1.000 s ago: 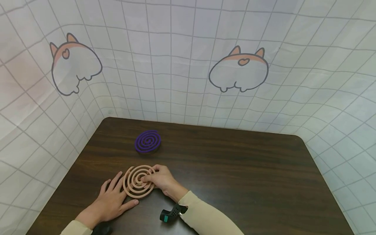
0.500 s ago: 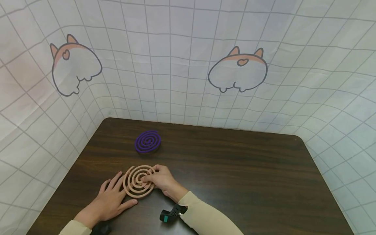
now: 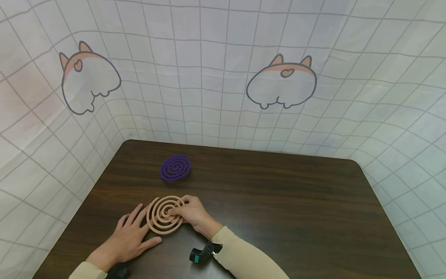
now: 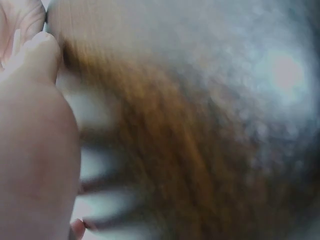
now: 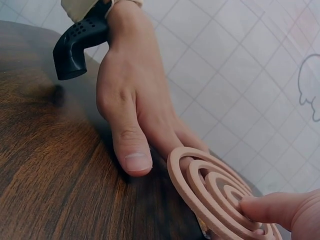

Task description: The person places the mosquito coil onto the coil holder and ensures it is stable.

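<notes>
A beige spiral coil (image 3: 165, 215), shaped like a mosquito coil, is in my right hand (image 3: 193, 214). My right thumb (image 5: 272, 209) presses on its centre from above, while the other fingers are mostly hidden beneath and behind it. My left hand (image 3: 127, 238) lies to the left of the coil with fingers spread and straight, low over the table. In the right wrist view, its forward fingers pass behind the coil's rim; whether they touch it I cannot tell. Farther back on the table sits a purple spiral coil (image 3: 175, 168), apart from both hands.
The dark wood table (image 3: 278, 201) stretches away to the right, with rounded far corners. A white gridded curtain (image 3: 216, 77) with cartoon animal drawings encloses it at the back and sides. A black wrist device (image 3: 205, 252) sits at my right sleeve's cuff.
My left hand has drifted slightly to the left, its thumb pulling a little away from the beige coil. My right hand and both coils stay almost where they were.
</notes>
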`<state>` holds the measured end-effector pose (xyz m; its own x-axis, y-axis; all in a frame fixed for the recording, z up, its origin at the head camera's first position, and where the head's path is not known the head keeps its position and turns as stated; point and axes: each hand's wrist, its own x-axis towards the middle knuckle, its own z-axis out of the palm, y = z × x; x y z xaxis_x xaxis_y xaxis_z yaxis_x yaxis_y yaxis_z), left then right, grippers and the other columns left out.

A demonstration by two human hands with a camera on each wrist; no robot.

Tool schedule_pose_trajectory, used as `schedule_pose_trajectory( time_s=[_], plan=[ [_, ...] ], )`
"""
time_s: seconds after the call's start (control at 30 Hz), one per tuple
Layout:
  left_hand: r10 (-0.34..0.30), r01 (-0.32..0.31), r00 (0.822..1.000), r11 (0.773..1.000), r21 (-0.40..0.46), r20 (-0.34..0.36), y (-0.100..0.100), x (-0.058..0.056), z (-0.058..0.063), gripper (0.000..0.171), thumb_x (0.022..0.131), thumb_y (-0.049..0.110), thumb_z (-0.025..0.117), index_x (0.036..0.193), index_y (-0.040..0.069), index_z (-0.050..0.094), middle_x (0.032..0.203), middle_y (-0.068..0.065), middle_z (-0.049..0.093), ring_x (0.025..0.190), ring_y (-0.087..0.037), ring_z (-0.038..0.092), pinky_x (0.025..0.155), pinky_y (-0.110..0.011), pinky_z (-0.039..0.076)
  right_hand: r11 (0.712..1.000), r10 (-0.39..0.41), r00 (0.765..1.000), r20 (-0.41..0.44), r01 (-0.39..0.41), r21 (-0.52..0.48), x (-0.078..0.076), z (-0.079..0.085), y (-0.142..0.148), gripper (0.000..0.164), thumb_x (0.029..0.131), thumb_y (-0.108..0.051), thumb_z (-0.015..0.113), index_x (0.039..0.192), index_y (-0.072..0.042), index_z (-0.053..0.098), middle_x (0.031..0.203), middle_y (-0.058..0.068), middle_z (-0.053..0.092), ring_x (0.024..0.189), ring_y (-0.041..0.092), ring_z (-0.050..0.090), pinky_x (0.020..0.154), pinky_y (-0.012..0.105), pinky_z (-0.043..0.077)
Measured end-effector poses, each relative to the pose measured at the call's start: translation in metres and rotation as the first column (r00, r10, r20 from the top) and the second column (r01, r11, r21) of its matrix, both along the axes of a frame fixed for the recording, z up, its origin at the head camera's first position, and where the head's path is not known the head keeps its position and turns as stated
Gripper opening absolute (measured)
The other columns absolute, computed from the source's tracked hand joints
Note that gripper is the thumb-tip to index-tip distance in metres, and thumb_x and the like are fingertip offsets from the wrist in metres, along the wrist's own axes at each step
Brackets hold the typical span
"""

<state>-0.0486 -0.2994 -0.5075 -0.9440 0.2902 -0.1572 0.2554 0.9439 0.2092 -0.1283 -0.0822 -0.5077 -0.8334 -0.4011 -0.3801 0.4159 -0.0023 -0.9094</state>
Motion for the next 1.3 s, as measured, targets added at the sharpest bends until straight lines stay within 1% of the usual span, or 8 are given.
schedule_pose_trajectory(
  time_s=[0.23,0.67,0.83,1.0,1.2,1.3],
  plan=[
    [-0.012,0.012,0.998,1.000,-0.006,0.063,-0.001,0.000,0.001,0.085,0.093,0.079,0.049,0.157,0.023,0.047,0.172,-0.013,0.021,0.157,-0.047,0.019,0.113,-0.078,0.024,1.000,0.005,1.000,-0.004,-0.005,0.015,0.001,0.000,0.002,0.023,0.086,-0.006,0.080,0.101,-0.007,0.062,0.080,0.001,0.068,0.062,0.008,0.069,0.058,0.021,0.057],
    [-0.046,0.050,0.994,0.998,-0.038,0.104,-0.009,0.005,0.003,0.084,0.091,0.080,0.049,0.157,0.028,0.046,0.175,-0.009,0.017,0.159,-0.044,0.018,0.115,-0.076,0.023,1.000,0.009,1.000,-0.002,-0.009,-0.010,0.002,-0.002,0.005,0.024,0.087,-0.006,0.079,0.104,-0.004,0.062,0.081,0.002,0.071,0.064,0.008,0.071,0.060,0.022,0.059],
    [-0.050,0.056,0.993,0.997,-0.061,0.103,-0.013,0.007,0.005,0.081,0.092,0.079,0.049,0.156,0.029,0.048,0.175,-0.007,0.016,0.159,-0.044,0.018,0.115,-0.076,0.023,0.999,-0.002,1.000,0.008,0.002,-0.034,0.002,-0.003,0.004,0.024,0.086,-0.005,0.079,0.100,-0.005,0.061,0.083,0.003,0.070,0.066,0.008,0.071,0.060,0.022,0.059],
    [-0.048,0.054,0.994,0.997,-0.057,0.103,-0.017,0.010,0.007,0.079,0.092,0.078,0.050,0.155,0.030,0.049,0.174,-0.007,0.018,0.158,-0.045,0.019,0.115,-0.076,0.024,0.998,-0.015,1.000,0.015,0.016,-0.053,0.002,-0.004,0.005,0.023,0.086,-0.005,0.079,0.095,-0.006,0.059,0.084,0.003,0.069,0.068,0.009,0.072,0.061,0.023,0.060],
    [-0.046,0.052,0.993,0.997,-0.056,0.108,-0.023,0.013,0.011,0.079,0.092,0.077,0.052,0.155,0.030,0.049,0.174,-0.008,0.019,0.157,-0.046,0.020,0.114,-0.077,0.025,0.998,-0.006,1.000,0.002,0.006,-0.058,0.001,-0.005,0.009,0.019,0.089,-0.007,0.077,0.101,-0.003,0.062,0.089,0.005,0.072,0.074,0.010,0.074,0.066,0.025,0.062],
    [-0.044,0.050,0.995,0.997,-0.064,0.092,-0.026,0.014,0.012,0.077,0.092,0.076,0.052,0.156,0.033,0.048,0.173,-0.009,0.020,0.156,-0.046,0.022,0.112,-0.077,0.027,0.999,-0.004,1.000,-0.004,0.004,-0.049,0.000,-0.003,0.012,0.018,0.091,-0.009,0.076,0.103,-0.003,0.064,0.092,0.007,0.074,0.072,0.009,0.073,0.066,0.025,0.062]
  ],
)
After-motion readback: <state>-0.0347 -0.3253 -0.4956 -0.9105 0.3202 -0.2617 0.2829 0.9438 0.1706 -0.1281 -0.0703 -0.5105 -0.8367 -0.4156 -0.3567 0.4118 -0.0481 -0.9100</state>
